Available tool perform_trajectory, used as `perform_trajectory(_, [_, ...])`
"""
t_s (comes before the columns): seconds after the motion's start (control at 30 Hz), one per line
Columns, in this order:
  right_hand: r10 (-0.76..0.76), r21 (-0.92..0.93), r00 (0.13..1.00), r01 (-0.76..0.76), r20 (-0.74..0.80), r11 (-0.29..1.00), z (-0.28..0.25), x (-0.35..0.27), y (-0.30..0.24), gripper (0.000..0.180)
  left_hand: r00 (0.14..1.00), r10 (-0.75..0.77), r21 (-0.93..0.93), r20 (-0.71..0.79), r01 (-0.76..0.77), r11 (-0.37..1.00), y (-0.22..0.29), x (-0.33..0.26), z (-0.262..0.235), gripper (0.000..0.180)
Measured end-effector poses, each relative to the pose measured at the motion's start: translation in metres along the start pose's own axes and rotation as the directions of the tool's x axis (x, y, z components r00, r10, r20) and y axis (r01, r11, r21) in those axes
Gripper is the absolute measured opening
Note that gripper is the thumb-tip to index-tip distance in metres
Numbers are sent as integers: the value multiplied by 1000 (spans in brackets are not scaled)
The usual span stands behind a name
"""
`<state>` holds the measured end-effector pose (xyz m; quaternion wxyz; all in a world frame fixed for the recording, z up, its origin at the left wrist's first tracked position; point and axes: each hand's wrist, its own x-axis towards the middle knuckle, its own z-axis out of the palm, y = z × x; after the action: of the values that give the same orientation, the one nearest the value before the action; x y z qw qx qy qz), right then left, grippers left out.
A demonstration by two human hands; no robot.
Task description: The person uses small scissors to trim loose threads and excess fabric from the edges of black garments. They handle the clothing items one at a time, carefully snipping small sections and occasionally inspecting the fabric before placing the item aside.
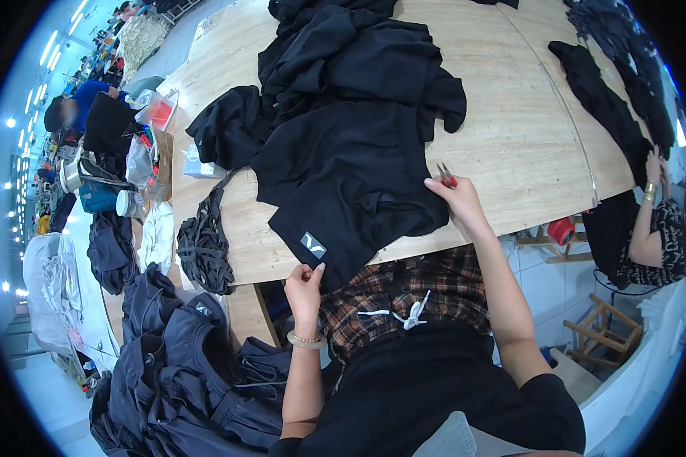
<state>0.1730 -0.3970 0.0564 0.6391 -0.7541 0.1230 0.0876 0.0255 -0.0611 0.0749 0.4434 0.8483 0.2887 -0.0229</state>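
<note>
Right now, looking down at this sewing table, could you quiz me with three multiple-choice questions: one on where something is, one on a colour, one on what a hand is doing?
1. Where does the small grey label patch sit on the black garment?
A. near the table's front edge
B. at the far end of the table
C. on the floor

2. What colour are the small snips in the right hand?
A. green
B. red
C. white

3. What is the left hand doing?
A. resting flat on the lap
B. holding a cup
C. pinching the garment's hanging edge

Answers: 1 A, the patch lies just above the wooden table edge nearest the person. 2 B, red handles poke out above the fingers. 3 C, its fingertips close on the cloth below the table edge.
</note>
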Motion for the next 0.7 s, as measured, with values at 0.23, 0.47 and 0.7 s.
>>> perform_trajectory(0.23, [-4, 416, 998, -23, 65, 909, -16, -28, -69, 15, 905, -91, -642, -416, -221, 734, 29, -9, -43, 14])
perform_trajectory(0.47, [-62, 430, 998, 68, -30, 900, -27, -52, -84, 15, 920, 50, -629, -388, -304, 715, 28, 23, -58, 14])
perform_trajectory(0.7, [-33, 626, 996, -25, 80, 780, -29, -71, -86, 14, 931, 63, -646, -359, -297, 703, 30, 30, -55, 12])
